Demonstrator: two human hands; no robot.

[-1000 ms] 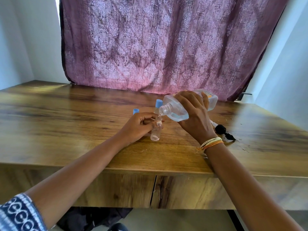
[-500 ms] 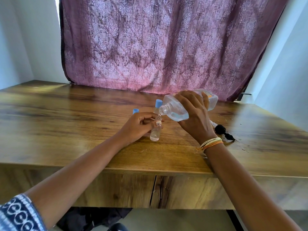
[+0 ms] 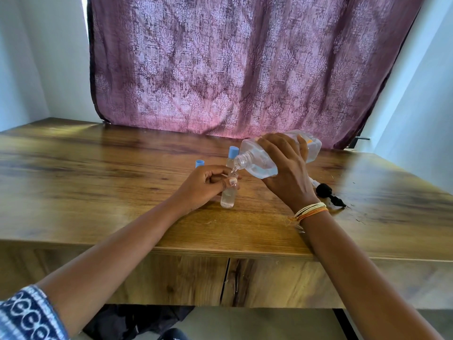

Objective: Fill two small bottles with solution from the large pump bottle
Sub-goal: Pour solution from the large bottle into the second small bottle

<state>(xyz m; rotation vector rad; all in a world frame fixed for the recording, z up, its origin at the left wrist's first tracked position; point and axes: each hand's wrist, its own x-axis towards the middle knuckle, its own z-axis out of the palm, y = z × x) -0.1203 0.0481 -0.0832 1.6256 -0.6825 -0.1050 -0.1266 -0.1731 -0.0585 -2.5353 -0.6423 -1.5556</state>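
Pouring under way near table (image 3: 98, 192) centre. Right hand (image 3: 285, 175) wrapped over large pump bottle (image 3: 267, 157), pump removed, fingers curled round the clear body; tipped nearly flat so solution can reach the open neck. Long axis from 2 o'clock down to 8 o'clock, mouth at the 8 o'clock end, just above the open small bottle (image 3: 229, 196). Left hand (image 3: 204, 186) pinching that bottle near its top, thumb across the front, presumably steadying a narrow target against the stream; upright, base on the wood, partly filled. Loose blue cap (image 3: 199, 163) at 10 o'clock of the left hand, likely set aside for recapping. Second small bottle (image 3: 231, 158), capped, upright just behind the pour. Black pump head (image 3: 327, 192) lying at 3 o'clock of the right wrist, nozzle toward 4 o'clock.
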